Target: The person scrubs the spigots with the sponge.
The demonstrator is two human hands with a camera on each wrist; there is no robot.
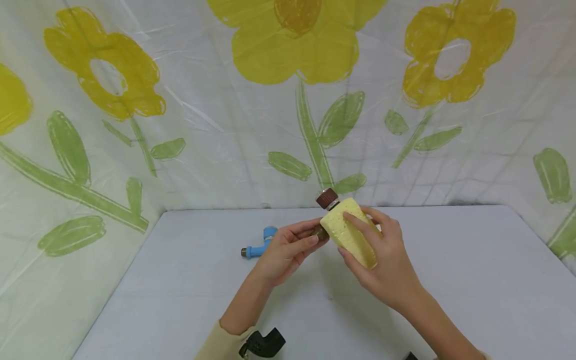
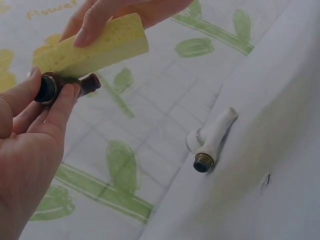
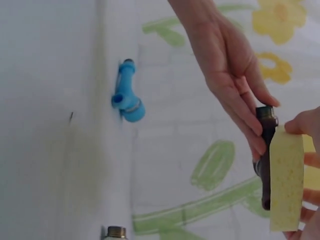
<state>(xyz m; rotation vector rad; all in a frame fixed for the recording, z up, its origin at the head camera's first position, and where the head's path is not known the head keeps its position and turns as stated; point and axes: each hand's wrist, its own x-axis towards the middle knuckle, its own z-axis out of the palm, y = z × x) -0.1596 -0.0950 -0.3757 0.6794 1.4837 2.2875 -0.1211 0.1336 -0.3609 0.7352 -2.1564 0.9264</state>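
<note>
My left hand (image 1: 288, 250) pinches the threaded end of a dark brown tap (image 1: 327, 198) between thumb and fingers, raised above the table. My right hand (image 1: 387, 255) grips a yellow sponge (image 1: 351, 230), and its face lies against the tap's body. Much of the tap is hidden behind the sponge in the head view. In the left wrist view, the tap's open threaded end (image 2: 47, 89) sticks out by the left thumb, below the sponge (image 2: 95, 45). The right wrist view shows the tap (image 3: 267, 165) alongside the sponge (image 3: 286, 180).
A blue tap (image 1: 257, 250) lies on the white table (image 1: 180, 280), partly behind the left hand. In the left wrist view, a white tap (image 2: 212, 137) with a brass threaded end lies on the table. A flower-printed sheet (image 1: 216, 150) hangs behind the table.
</note>
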